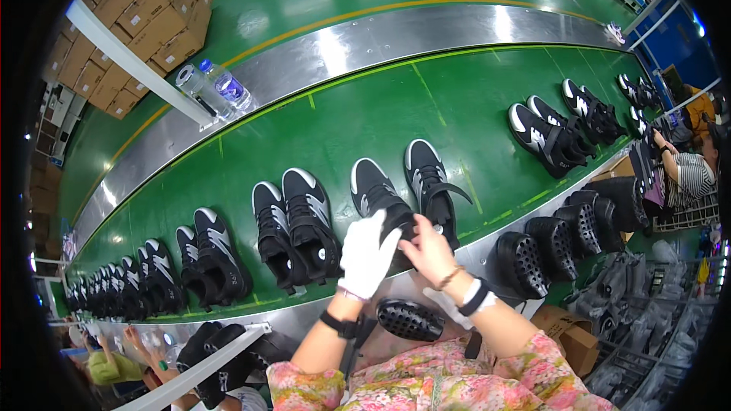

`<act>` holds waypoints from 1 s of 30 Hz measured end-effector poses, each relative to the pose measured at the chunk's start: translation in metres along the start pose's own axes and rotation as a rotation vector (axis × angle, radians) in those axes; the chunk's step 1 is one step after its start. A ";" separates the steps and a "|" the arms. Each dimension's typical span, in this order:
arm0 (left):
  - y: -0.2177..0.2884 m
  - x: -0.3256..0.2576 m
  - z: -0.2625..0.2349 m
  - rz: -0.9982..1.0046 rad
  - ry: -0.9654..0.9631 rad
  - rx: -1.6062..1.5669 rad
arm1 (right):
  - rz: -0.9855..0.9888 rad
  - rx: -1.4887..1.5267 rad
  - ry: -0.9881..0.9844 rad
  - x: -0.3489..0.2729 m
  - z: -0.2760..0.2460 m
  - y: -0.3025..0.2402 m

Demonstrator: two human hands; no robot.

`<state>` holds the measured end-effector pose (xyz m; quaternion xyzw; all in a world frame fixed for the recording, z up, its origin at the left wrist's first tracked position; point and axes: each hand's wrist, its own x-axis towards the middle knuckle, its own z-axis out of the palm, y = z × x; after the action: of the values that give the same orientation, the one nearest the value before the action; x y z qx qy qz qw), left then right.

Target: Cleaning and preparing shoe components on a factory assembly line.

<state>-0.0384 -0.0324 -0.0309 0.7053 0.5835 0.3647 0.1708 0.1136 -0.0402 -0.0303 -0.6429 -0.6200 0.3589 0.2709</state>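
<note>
A black sneaker (373, 183) with a silver-white toe lies on the green belt in front of me, its toe pointing away. My left hand (365, 257), in a white glove, is closed at the near left side of this shoe. From the right, my bare right hand (428, 253) pinches the shoe near its ankle opening. The hands partly cover its heel and strap. Just to the right lies another sneaker (428, 175) of the same kind, its strap undone and sticking out. A black studded shoe form (411, 320) is close to my body, below my hands.
Pairs of sneakers (293, 221) line the belt (373, 106) on both sides. Several black studded forms (521, 266) stand along the near right edge. A water bottle (226, 87) and a tape roll (194, 84) rest on the far metal ledge. Co-workers (689, 175) sit right and left.
</note>
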 end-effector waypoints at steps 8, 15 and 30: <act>-0.015 -0.029 0.010 -0.727 -0.156 -0.404 | -0.100 -0.181 -0.207 0.038 -0.035 0.006; -0.017 -0.022 0.013 -0.508 -0.158 -0.092 | -0.215 -0.415 -0.230 0.032 -0.016 0.007; -0.012 -0.021 0.005 -0.571 -0.264 -0.139 | -0.228 -0.376 -0.267 0.038 -0.014 0.031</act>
<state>-0.0437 -0.0486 -0.0490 0.5410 0.7042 0.2465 0.3881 0.1423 -0.0039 -0.0518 -0.5550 -0.7745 0.2862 0.1012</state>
